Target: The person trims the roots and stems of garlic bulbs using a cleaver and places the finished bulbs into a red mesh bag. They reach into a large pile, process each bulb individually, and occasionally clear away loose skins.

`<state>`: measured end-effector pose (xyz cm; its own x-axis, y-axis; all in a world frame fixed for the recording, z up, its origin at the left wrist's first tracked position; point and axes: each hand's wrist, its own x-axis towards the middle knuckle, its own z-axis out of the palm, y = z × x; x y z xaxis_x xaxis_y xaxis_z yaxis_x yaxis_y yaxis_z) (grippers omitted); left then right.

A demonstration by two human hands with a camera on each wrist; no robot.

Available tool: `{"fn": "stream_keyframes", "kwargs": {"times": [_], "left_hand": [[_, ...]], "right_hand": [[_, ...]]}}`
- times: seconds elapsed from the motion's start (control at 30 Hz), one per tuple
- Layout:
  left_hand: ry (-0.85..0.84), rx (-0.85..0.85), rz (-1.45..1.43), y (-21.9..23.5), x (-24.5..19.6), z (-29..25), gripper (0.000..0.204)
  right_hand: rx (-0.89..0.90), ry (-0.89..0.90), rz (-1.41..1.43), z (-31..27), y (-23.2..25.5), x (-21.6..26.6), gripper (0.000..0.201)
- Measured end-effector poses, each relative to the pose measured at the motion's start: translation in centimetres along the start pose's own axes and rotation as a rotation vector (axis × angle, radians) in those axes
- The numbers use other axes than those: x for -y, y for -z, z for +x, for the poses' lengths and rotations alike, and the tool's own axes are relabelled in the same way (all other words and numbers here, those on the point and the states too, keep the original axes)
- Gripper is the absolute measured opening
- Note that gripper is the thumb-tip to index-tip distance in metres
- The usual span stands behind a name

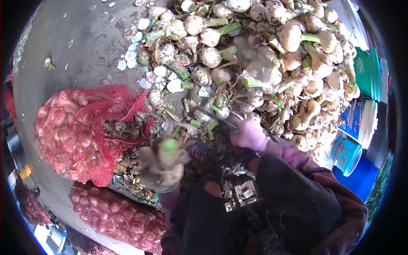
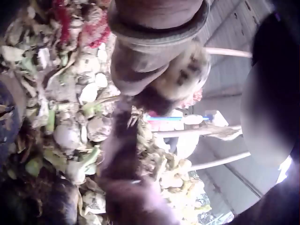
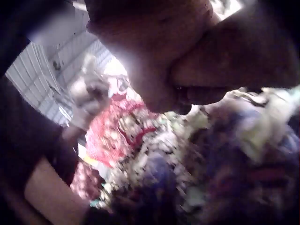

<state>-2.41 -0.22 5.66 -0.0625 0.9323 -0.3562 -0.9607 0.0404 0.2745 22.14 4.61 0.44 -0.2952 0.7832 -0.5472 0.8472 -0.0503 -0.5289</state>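
Observation:
My left hand (image 1: 163, 175), blurred in the head view, grips a garlic bulb whose cut green stem (image 1: 169, 146) points up at the camera. In the left wrist view the fingers (image 2: 136, 70) curl round the pale garlic bulb (image 2: 187, 75). My right hand (image 1: 250, 134) is closed round the handle of a dark-bladed knife (image 1: 214, 118), its blade pointing up and left over the litter. The handle is hidden inside the fist. A big heap of garlic bulbs (image 1: 293, 38) with cut stems lies in front and to the right.
An open red mesh sack (image 1: 70, 131) full of bulbs sits at left, and another filled sack (image 1: 114, 214) lies below it. Stem and skin scraps (image 1: 131, 170) cover the ground between. Teal tubs (image 1: 346, 155) and a green crate (image 1: 367, 74) stand at the right.

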Motion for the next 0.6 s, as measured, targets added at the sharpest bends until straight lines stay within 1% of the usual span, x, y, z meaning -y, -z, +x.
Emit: {"fn": "stream_keyframes", "kwargs": {"times": [0.03, 0.07, 0.1, 0.13, 0.17, 0.2, 0.23, 0.27, 0.33, 0.37, 0.4, 0.47, 0.5, 0.57, 0.6], "left_hand": [[-0.184, -0.05, 0.285, -2.2, -0.7, 0.9, 0.029], [-0.354, -0.097, 0.567, -4.2, -1.1, 2.4, 0.016], [-0.378, -0.207, 0.962, -3.6, -1.4, 3.5, 0.026], [-0.28, 0.037, 0.661, -4.1, -1.5, 5.6, 0.036], [-0.428, 0.076, 0.976, -3.7, -0.8, 7.3, 0.042], [-0.443, 0.247, 0.91, -5.8, 0.1, 9.6, 0.046], [-0.446, 0.243, 0.915, -5.4, -0.4, 10.8, 0.046], [-0.378, 0.214, 0.999, -4.5, -1.0, 11.7, 0.048], [-0.252, 0.157, 1.156, -1.7, -2.5, 13.0, 0.052], [-0.204, 0.031, 1.647, 0.3, -3.4, 13.2, 0.062], [-0.096, -0.201, 2.361, 3.5, -3.6, 13.5, 0.071], [-0.044, -0.192, 2.941, 4.6, -2.4, 12.5, 0.073], [-0.042, -0.19, 2.943, 5.4, -2.3, 12.3, 0.073], [-0.254, -0.169, 2.809, 6.3, -2.3, 11.7, 0.073], [-0.255, -0.169, 2.81, 6.6, -2.4, 11.3, 0.073]], "right_hand": [[-0.058, 0.046, 0.231, -1.1, 0.5, -0.2, 0.026], [-0.055, 0.042, 0.226, -1.2, 0.6, -0.3, 0.026], [-0.066, 0.065, 0.193, -1.3, 0.6, -0.3, 0.026], [-0.08, 0.107, 0.162, -0.7, 0.8, 0.0, 0.027], [-0.035, 0.059, 0.101, -0.4, 1.2, 0.7, 0.025], [-0.036, 0.075, 0.102, 0.1, 1.2, 1.1, 0.025], [0.011, 0.034, 0.131, 0.2, 1.2, 1.2, 0.026], [0.059, -0.014, 0.159, 0.1, 1.1, 1.1, 0.026], [0.062, -0.02, 0.191, 0.4, 1.1, 0.6, 0.028], [0.02, -0.038, 0.251, 0.4, 1.3, 0.7, 0.027], [-0.018, -0.061, 0.316, 0.3, 1.2, 0.8, 0.025], [-0.017, -0.066, 0.288, 0.5, 0.9, 0.9, 0.026], [-0.02, -0.072, 0.255, 0.6, 0.8, 0.9, 0.027], [-0.016, -0.062, 0.253, 0.5, 0.6, 0.9, 0.027], [-0.014, -0.044, 0.249, 0.7, 0.6, 1.0, 0.028]]}}
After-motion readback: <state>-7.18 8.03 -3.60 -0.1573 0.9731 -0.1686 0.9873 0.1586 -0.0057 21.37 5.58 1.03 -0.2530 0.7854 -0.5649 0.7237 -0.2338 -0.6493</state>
